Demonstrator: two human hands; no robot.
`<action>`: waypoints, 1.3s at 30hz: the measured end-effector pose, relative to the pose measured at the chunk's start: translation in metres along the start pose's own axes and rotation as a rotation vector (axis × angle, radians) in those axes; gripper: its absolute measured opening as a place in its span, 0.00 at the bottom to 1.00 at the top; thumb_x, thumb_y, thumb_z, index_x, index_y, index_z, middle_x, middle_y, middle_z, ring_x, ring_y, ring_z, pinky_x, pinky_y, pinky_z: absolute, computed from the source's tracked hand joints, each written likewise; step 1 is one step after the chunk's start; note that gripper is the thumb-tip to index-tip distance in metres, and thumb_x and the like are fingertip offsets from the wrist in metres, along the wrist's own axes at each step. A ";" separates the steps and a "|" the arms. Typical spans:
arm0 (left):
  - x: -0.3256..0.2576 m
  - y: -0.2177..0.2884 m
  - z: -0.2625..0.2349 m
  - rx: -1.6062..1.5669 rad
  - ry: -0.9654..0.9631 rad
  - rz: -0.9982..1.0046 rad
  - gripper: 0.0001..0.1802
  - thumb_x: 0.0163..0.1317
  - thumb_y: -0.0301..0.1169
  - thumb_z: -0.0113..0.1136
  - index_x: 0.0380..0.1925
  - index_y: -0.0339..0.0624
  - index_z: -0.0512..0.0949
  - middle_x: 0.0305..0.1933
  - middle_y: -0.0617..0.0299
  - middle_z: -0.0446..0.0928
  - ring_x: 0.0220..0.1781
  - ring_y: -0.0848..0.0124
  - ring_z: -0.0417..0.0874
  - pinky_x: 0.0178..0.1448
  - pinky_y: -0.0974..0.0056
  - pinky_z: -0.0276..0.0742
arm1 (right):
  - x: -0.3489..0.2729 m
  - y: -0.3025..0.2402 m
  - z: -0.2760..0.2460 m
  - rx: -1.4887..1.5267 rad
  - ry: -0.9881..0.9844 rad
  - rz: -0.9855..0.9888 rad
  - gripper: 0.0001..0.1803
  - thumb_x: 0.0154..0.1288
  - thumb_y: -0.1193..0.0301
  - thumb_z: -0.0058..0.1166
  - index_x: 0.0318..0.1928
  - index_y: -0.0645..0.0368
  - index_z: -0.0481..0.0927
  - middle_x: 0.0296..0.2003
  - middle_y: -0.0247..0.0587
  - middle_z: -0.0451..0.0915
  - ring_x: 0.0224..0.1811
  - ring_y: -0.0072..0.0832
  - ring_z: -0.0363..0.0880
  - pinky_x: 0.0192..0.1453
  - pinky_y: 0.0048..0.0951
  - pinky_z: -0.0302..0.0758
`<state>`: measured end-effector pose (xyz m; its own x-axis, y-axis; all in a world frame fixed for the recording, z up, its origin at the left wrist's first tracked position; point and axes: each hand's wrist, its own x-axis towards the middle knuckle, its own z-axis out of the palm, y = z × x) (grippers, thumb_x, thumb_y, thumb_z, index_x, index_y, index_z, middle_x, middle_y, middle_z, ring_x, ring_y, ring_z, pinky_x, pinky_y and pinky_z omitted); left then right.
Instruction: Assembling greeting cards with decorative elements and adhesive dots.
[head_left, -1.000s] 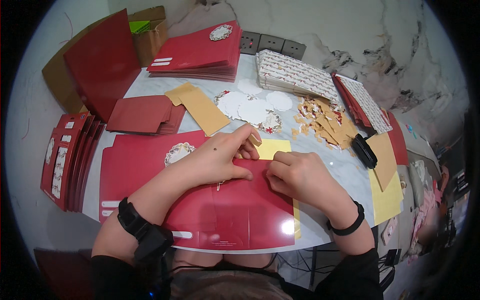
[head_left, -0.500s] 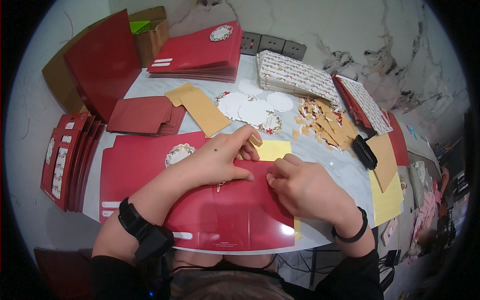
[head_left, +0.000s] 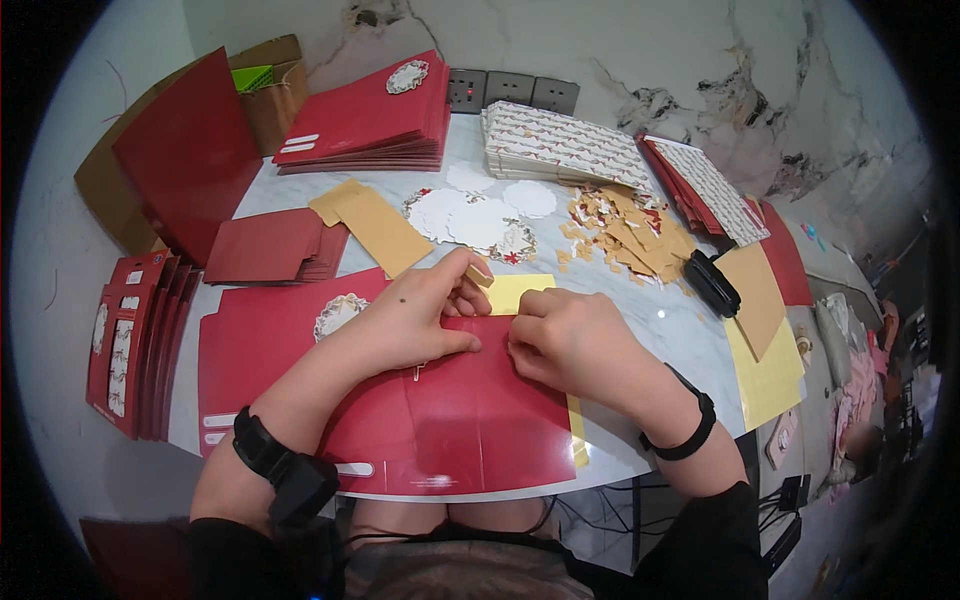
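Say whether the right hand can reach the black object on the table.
Probably yes: the right hand is at the red sheet, but only marble tabletop shows between that hand and the black object.

Bright indoor fisheye view, clearest toward the middle and ringed with black.
Cool white light, seemingly from overhead, falls on the pale tabletop (head_left: 640,350), which carries a small bright reflection to the right of the right hand's fingers (head_left: 530,335). The glossy red sheet (head_left: 520,430) shows a whitish glare spot near its lower edge and a soft, darker patch above that. The marbled wall (head_left: 540,40) is evenly lit. Straight edges bow toward the rim; at far right the clutter (head_left: 855,400) is dim, stretched and blurred.
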<state>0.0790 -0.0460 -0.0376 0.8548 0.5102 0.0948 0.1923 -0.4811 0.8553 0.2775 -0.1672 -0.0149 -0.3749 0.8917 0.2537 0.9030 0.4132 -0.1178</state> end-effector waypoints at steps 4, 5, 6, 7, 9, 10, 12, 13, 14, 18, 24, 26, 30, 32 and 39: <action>-0.001 0.002 -0.002 0.019 0.005 -0.020 0.34 0.51 0.21 0.76 0.57 0.42 0.68 0.46 0.58 0.84 0.46 0.72 0.83 0.54 0.67 0.79 | 0.001 -0.010 0.007 -0.182 0.058 -0.081 0.07 0.53 0.69 0.64 0.26 0.55 0.80 0.29 0.36 0.76 0.33 0.34 0.82 0.32 0.36 0.80; -0.001 0.003 -0.002 0.018 0.005 -0.019 0.34 0.51 0.21 0.76 0.57 0.42 0.68 0.46 0.58 0.84 0.46 0.72 0.83 0.54 0.67 0.79 | 0.001 -0.011 0.008 -0.183 0.058 -0.081 0.07 0.53 0.69 0.64 0.26 0.55 0.80 0.29 0.36 0.76 0.33 0.34 0.82 0.32 0.36 0.80; 0.000 0.003 -0.002 0.022 0.010 -0.010 0.34 0.51 0.21 0.76 0.57 0.42 0.68 0.47 0.57 0.84 0.47 0.70 0.83 0.55 0.67 0.79 | 0.001 -0.012 0.010 -0.201 0.057 -0.081 0.06 0.52 0.69 0.63 0.27 0.56 0.80 0.29 0.36 0.76 0.33 0.33 0.81 0.32 0.36 0.80; 0.000 0.004 -0.001 0.025 0.015 -0.001 0.34 0.51 0.21 0.76 0.56 0.42 0.68 0.48 0.57 0.84 0.48 0.69 0.84 0.55 0.66 0.79 | 0.001 -0.012 0.012 -0.220 0.056 -0.081 0.06 0.51 0.69 0.63 0.27 0.56 0.80 0.30 0.35 0.77 0.33 0.33 0.81 0.32 0.35 0.80; 0.000 -0.003 -0.001 0.049 0.048 0.051 0.34 0.50 0.22 0.76 0.56 0.42 0.68 0.48 0.56 0.84 0.49 0.67 0.84 0.56 0.65 0.79 | 0.002 -0.015 0.015 -0.242 0.055 -0.088 0.06 0.51 0.69 0.63 0.27 0.56 0.80 0.30 0.35 0.77 0.33 0.33 0.81 0.32 0.35 0.80; 0.001 -0.006 -0.001 0.074 0.080 0.103 0.34 0.50 0.22 0.77 0.56 0.42 0.69 0.48 0.56 0.84 0.51 0.65 0.85 0.57 0.63 0.79 | 0.003 -0.016 0.015 -0.265 0.054 -0.094 0.05 0.50 0.70 0.62 0.27 0.56 0.80 0.30 0.35 0.77 0.33 0.33 0.81 0.32 0.35 0.80; 0.002 -0.009 -0.001 0.084 0.087 0.121 0.34 0.49 0.23 0.77 0.55 0.41 0.69 0.48 0.55 0.84 0.52 0.63 0.85 0.59 0.62 0.79 | 0.003 -0.017 0.017 -0.261 0.059 -0.074 0.05 0.50 0.70 0.62 0.26 0.56 0.80 0.29 0.36 0.77 0.33 0.33 0.81 0.32 0.35 0.80; 0.003 -0.010 -0.001 0.094 0.093 0.139 0.35 0.48 0.23 0.78 0.55 0.41 0.69 0.49 0.55 0.83 0.54 0.62 0.85 0.60 0.60 0.79 | 0.004 -0.018 0.017 -0.256 0.064 -0.053 0.05 0.49 0.70 0.62 0.26 0.56 0.80 0.29 0.36 0.77 0.33 0.33 0.81 0.33 0.35 0.80; 0.002 -0.009 -0.001 0.095 0.093 0.138 0.35 0.48 0.23 0.78 0.55 0.41 0.69 0.49 0.55 0.83 0.54 0.62 0.85 0.60 0.60 0.79 | 0.004 -0.019 0.016 -0.256 0.065 -0.054 0.05 0.49 0.70 0.62 0.26 0.56 0.80 0.29 0.36 0.77 0.33 0.33 0.81 0.33 0.35 0.80; 0.001 -0.005 -0.004 0.230 0.129 0.126 0.36 0.46 0.24 0.79 0.54 0.41 0.70 0.50 0.55 0.82 0.57 0.62 0.84 0.64 0.59 0.77 | 0.006 -0.021 0.020 -0.203 0.096 0.034 0.04 0.54 0.71 0.59 0.29 0.58 0.81 0.30 0.39 0.78 0.34 0.35 0.82 0.33 0.36 0.80; 0.003 -0.009 -0.006 0.217 0.127 0.076 0.37 0.43 0.27 0.81 0.54 0.40 0.70 0.50 0.56 0.82 0.58 0.63 0.83 0.66 0.59 0.76 | 0.007 0.008 0.009 0.088 0.058 0.286 0.05 0.53 0.70 0.63 0.26 0.57 0.81 0.28 0.41 0.81 0.31 0.39 0.83 0.35 0.40 0.79; 0.003 -0.011 -0.006 0.196 0.126 0.068 0.38 0.43 0.27 0.81 0.53 0.39 0.69 0.50 0.56 0.82 0.58 0.63 0.83 0.67 0.60 0.76 | 0.006 0.026 0.005 0.036 0.136 0.380 0.07 0.54 0.68 0.62 0.26 0.58 0.81 0.28 0.45 0.82 0.31 0.43 0.84 0.36 0.43 0.80; 0.004 -0.009 -0.007 0.158 0.115 0.052 0.38 0.43 0.28 0.81 0.54 0.39 0.69 0.50 0.56 0.82 0.58 0.64 0.83 0.67 0.60 0.75 | -0.004 0.072 -0.004 -0.248 0.225 0.549 0.07 0.55 0.69 0.61 0.26 0.59 0.81 0.28 0.47 0.82 0.30 0.47 0.84 0.36 0.47 0.81; 0.003 -0.009 -0.007 0.154 0.111 0.035 0.38 0.44 0.28 0.81 0.54 0.39 0.68 0.50 0.56 0.82 0.58 0.65 0.83 0.67 0.60 0.75 | -0.004 0.085 -0.005 -0.341 0.159 0.713 0.03 0.57 0.75 0.59 0.33 0.60 0.83 0.31 0.44 0.83 0.40 0.44 0.85 0.43 0.42 0.79; 0.004 -0.011 -0.008 0.125 0.116 0.017 0.35 0.48 0.25 0.77 0.54 0.38 0.67 0.48 0.55 0.85 0.57 0.64 0.84 0.67 0.60 0.74 | 0.021 0.074 0.021 -0.316 0.329 0.359 0.08 0.61 0.79 0.54 0.39 0.59 0.84 0.39 0.45 0.82 0.48 0.42 0.81 0.52 0.41 0.77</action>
<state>0.0767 -0.0335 -0.0424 0.7986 0.5766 0.1725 0.2432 -0.5714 0.7838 0.3321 -0.1144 -0.0387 0.0060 0.8403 0.5421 0.9993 -0.0249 0.0276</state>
